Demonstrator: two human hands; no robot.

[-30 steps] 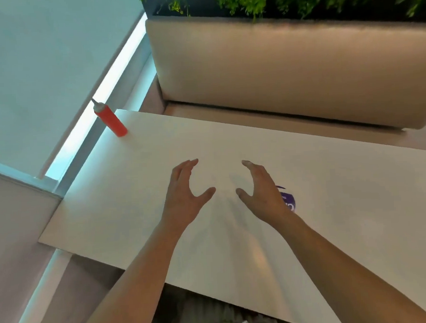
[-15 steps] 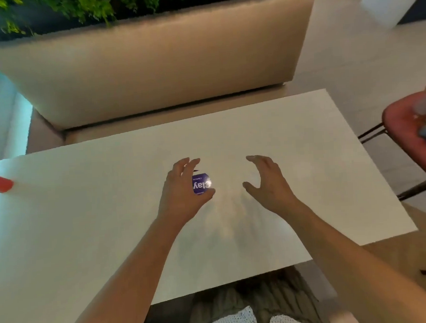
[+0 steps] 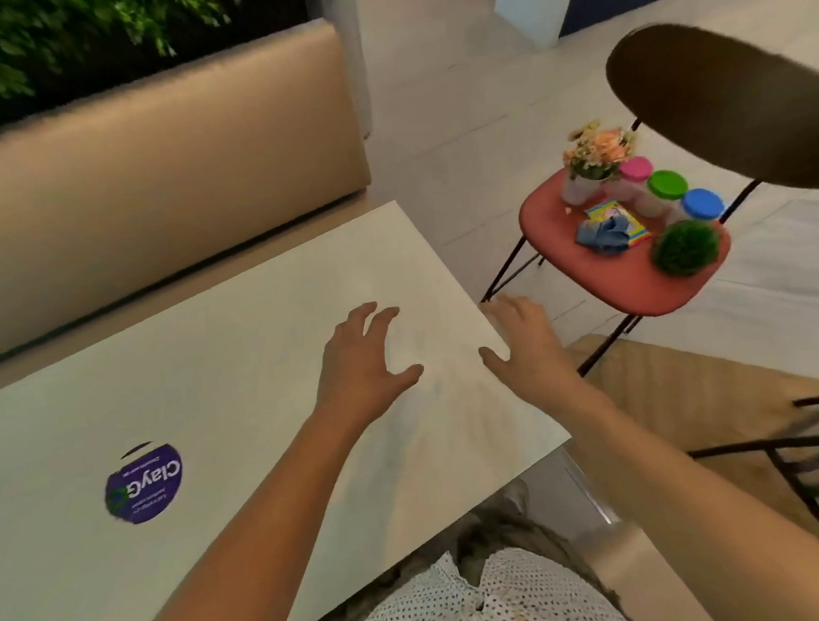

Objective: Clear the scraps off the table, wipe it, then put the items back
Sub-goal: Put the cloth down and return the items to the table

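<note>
Fingers of your left hand are spread and empty above the pale rectangular bench; those of your right hand are spread and empty too, hovering at the bench's right edge. Nearer you on the bench lies only a round purple sticker, left of your left hand.

Everything to put back sits beyond the bench's right edge on the red-cushioned chair seat: a crumpled blue cloth on a yellow packet, a round green ball of artificial foliage near the seat's front, then three clear jars with pink, green and blue lids, and a small pot of orange flowers farthest back.

I judge the risks to lie there. They stand crowded, so reaching past the foliage ball could roll it off the seat. Grabbing one jar could knock its neighbour or tip the flower pot.
</note>
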